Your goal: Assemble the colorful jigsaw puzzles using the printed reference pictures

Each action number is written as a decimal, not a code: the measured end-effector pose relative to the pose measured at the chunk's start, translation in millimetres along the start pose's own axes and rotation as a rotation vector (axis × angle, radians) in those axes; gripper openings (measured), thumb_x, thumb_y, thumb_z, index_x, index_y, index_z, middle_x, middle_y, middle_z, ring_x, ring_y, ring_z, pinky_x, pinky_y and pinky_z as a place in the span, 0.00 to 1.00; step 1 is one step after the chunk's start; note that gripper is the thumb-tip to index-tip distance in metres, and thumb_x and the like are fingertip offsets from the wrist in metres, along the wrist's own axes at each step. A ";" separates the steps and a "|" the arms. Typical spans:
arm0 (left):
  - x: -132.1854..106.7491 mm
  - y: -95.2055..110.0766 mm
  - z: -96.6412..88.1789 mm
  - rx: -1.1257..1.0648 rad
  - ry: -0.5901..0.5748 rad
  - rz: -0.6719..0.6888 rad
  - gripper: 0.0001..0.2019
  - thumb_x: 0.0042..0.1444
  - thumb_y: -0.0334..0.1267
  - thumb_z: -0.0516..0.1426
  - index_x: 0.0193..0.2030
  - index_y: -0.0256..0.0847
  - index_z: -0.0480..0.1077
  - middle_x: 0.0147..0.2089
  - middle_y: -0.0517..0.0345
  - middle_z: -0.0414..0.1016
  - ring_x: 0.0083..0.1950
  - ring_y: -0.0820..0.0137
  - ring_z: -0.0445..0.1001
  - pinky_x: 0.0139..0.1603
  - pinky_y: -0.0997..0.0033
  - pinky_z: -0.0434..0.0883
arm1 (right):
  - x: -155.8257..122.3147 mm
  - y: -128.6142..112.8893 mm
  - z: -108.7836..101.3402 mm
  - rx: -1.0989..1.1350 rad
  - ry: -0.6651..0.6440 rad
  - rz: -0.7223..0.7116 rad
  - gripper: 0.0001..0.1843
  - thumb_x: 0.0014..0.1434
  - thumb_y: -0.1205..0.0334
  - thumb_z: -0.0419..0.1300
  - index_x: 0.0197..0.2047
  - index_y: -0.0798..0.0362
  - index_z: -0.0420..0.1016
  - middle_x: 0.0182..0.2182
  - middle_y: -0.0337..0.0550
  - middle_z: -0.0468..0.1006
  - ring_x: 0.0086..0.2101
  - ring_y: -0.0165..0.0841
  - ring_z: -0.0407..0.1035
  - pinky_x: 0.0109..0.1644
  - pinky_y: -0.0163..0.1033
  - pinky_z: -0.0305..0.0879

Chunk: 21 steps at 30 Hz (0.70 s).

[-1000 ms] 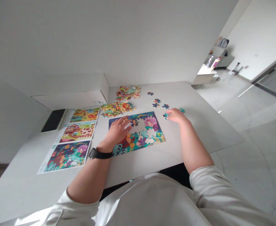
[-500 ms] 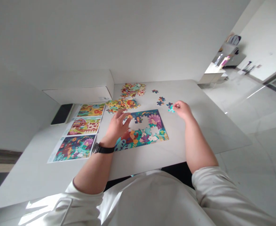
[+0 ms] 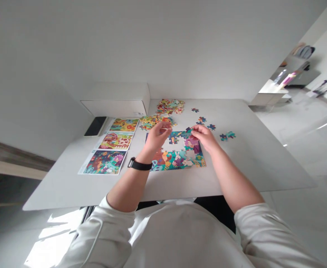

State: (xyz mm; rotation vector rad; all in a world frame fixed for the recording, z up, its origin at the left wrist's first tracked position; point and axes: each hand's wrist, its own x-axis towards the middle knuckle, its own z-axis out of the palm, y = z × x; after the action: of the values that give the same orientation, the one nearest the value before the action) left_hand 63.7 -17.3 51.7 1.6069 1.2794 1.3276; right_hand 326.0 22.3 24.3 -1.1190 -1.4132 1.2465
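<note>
A partly filled jigsaw puzzle (image 3: 174,163) with rabbits and plants lies on the table, gaps showing in its middle and right side. My right hand (image 3: 205,137) is over its upper right corner, thumb and fingers pinched on a small dark puzzle piece (image 3: 188,129). Above the upper left part is my left hand (image 3: 157,138), a black watch band on its wrist. Its fingers curl towards the thumb; what they hold, if anything, is too small to make out. Two teal and dark loose pieces (image 3: 231,134) lie right of my right hand.
Behind the puzzle are a yellow heap of pieces (image 3: 152,121) and a mixed heap (image 3: 170,105). More loose pieces (image 3: 211,127) lie at the back right. Picture sheets (image 3: 106,162), a phone (image 3: 95,126) and a white box (image 3: 115,107) occupy the left side.
My right hand has left the teal piece on the table and moved left over the puzzle. My left hand has lifted slightly, its fingers more curled. The camera view has turned left.
</note>
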 end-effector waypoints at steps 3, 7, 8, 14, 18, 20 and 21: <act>-9.8 -15.2 15.2 -0.087 -0.041 -0.076 0.20 0.61 0.54 0.67 0.50 0.40 0.78 0.43 0.52 0.83 0.40 0.69 0.79 0.40 0.71 0.74 | -4.6 2.3 13.9 0.023 -0.019 0.028 0.27 0.48 0.37 0.76 0.42 0.46 0.78 0.35 0.39 0.83 0.37 0.39 0.80 0.43 0.44 0.79; -19.5 -29.2 22.6 -0.122 -0.078 -0.160 0.23 0.57 0.58 0.70 0.47 0.41 0.77 0.39 0.55 0.82 0.37 0.69 0.78 0.36 0.71 0.72 | -7.7 4.6 22.9 0.033 -0.046 0.052 0.29 0.46 0.35 0.77 0.40 0.47 0.79 0.35 0.40 0.85 0.37 0.39 0.81 0.40 0.43 0.80; -20.4 -30.3 22.7 -0.125 -0.077 -0.179 0.23 0.57 0.59 0.70 0.47 0.42 0.77 0.39 0.55 0.82 0.37 0.69 0.78 0.36 0.72 0.71 | -8.3 5.0 24.4 0.034 -0.052 0.059 0.30 0.45 0.35 0.78 0.40 0.47 0.79 0.34 0.40 0.85 0.37 0.39 0.81 0.39 0.43 0.80; -20.0 -29.1 21.3 -0.155 -0.063 -0.254 0.19 0.58 0.56 0.69 0.41 0.42 0.77 0.35 0.57 0.82 0.35 0.70 0.78 0.33 0.73 0.71 | -10.5 7.0 29.0 0.010 -0.093 0.115 0.30 0.46 0.33 0.78 0.40 0.46 0.80 0.34 0.40 0.86 0.35 0.40 0.81 0.37 0.42 0.78; -19.6 -27.5 20.7 -0.190 -0.069 -0.292 0.19 0.57 0.57 0.69 0.39 0.43 0.76 0.35 0.56 0.82 0.35 0.70 0.79 0.35 0.73 0.72 | -9.3 11.3 26.2 -0.022 -0.087 0.095 0.27 0.50 0.33 0.75 0.41 0.46 0.82 0.33 0.40 0.85 0.34 0.39 0.80 0.37 0.41 0.77; -19.6 -26.2 20.1 -0.213 -0.065 -0.302 0.20 0.57 0.57 0.70 0.38 0.42 0.75 0.35 0.56 0.82 0.35 0.70 0.79 0.35 0.73 0.73 | -8.0 14.1 24.2 -0.056 -0.085 0.079 0.26 0.53 0.33 0.73 0.41 0.46 0.82 0.32 0.39 0.84 0.33 0.38 0.79 0.36 0.40 0.77; -19.6 -25.6 19.7 -0.223 -0.063 -0.308 0.20 0.56 0.57 0.70 0.38 0.42 0.75 0.35 0.56 0.82 0.35 0.70 0.79 0.35 0.72 0.73 | -7.4 15.2 23.3 -0.071 -0.083 0.069 0.25 0.53 0.33 0.72 0.40 0.46 0.82 0.32 0.39 0.84 0.33 0.38 0.78 0.36 0.40 0.76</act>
State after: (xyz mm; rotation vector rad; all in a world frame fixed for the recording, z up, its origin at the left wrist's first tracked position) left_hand 76.2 -27.2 17.5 1.2333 1.2355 1.1717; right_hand 305.3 12.4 7.0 -1.1846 -1.5016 1.3136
